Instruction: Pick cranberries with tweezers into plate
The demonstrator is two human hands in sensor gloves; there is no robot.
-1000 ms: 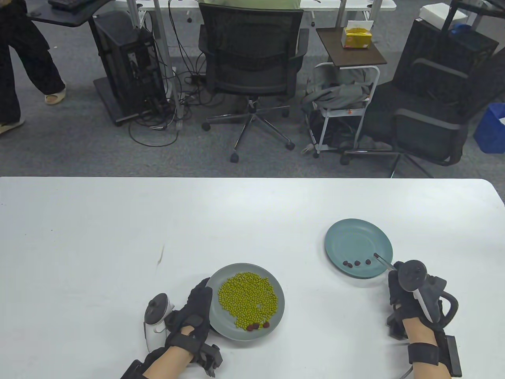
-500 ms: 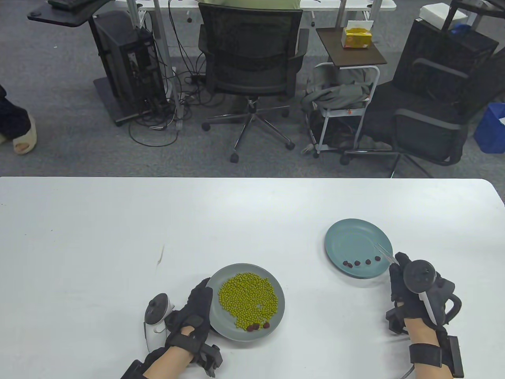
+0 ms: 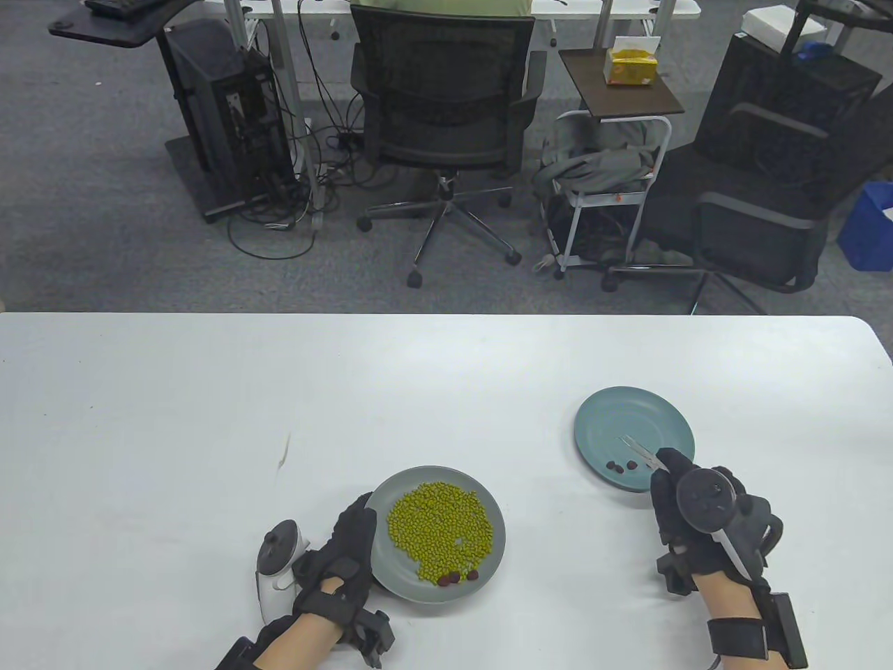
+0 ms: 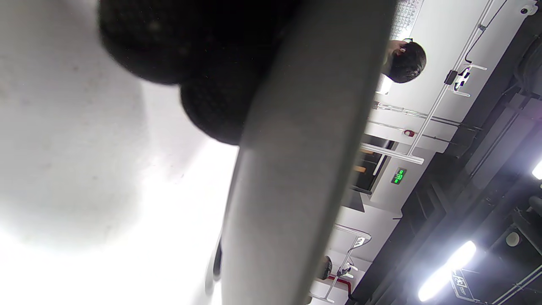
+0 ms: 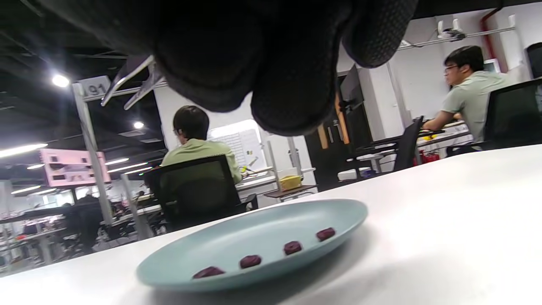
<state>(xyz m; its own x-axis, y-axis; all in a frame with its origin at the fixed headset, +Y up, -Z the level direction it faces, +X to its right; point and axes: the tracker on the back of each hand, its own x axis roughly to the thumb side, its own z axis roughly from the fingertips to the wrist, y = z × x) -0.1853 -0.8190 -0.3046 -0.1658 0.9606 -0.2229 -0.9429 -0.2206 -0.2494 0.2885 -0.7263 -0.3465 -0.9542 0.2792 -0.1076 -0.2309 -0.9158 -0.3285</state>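
Right hand (image 3: pixel 687 509) pinches tweezers (image 3: pixel 638 450), tips apart, empty; left hand (image 3: pixel 342 551) grips grey plate (image 3: pixel 488 520). Risk: slippery cranberries (image 3: pixel 457 576) escape prongs.

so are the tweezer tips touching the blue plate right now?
Apart. The right wrist view shows the tweezers' tips open and raised, with background visible between them and the blue plate below.
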